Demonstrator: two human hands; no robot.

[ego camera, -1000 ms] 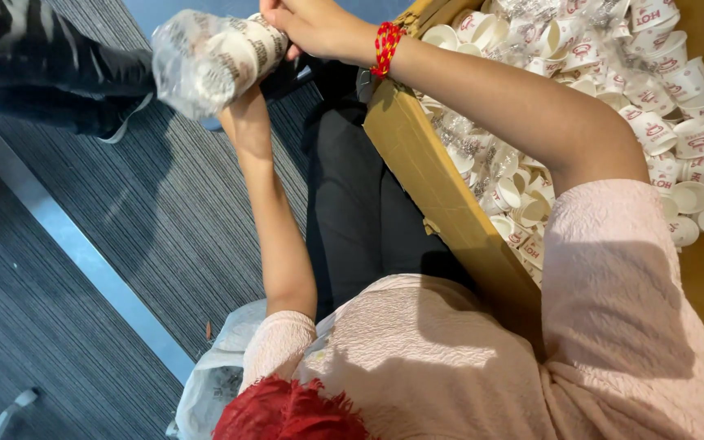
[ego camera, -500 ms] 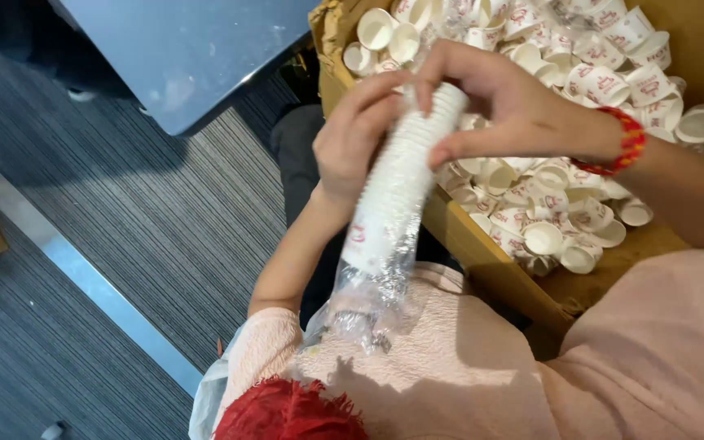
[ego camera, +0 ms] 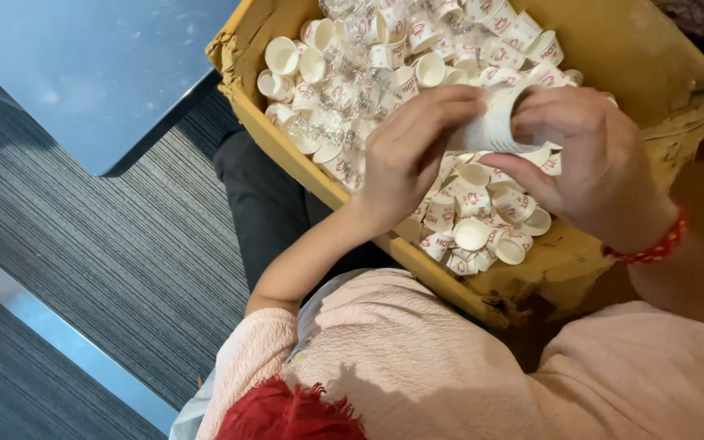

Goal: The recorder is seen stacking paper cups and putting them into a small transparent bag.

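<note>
Left hand: the left hand (ego camera: pixel 409 151) is curled over the cardboard box, fingers bent and closed on the near end of a short stack of paper cups (ego camera: pixel 495 122) — thumb underneath, fingertips on top.
Right hand: the right hand (ego camera: pixel 592 159) grips the other end of the same stack, fingers wrapped round it; a red beaded bracelet (ego camera: pixel 653 244) sits on the wrist.
Stack of cups: white, lying roughly sideways between the two hands, held just above the loose cups in the box. How many cups are nested in it I cannot tell, since the fingers cover most of it.
Box: an open brown cardboard box (ego camera: pixel 653 57), worn at its edges, resting in front of the person at lap level.
Box contents: a heap of small white paper cups with red print (ego camera: pixel 466 232), tumbled every way — some mouth up, some on their sides. Crumpled clear plastic wrap (ego camera: pixel 352 90) lies across the far left part of the heap.
Clothing: pink sleeves (ego camera: pixel 450 367) on both arms, a red fringed edge (ego camera: pixel 287 411) at the bottom of the view, dark trousers (ego camera: pixel 266 204) beside the box.
Surroundings: a grey-blue tabletop (ego camera: pixel 83 73) at upper left; grey striped carpet (ego camera: pixel 107 244) below it.
</note>
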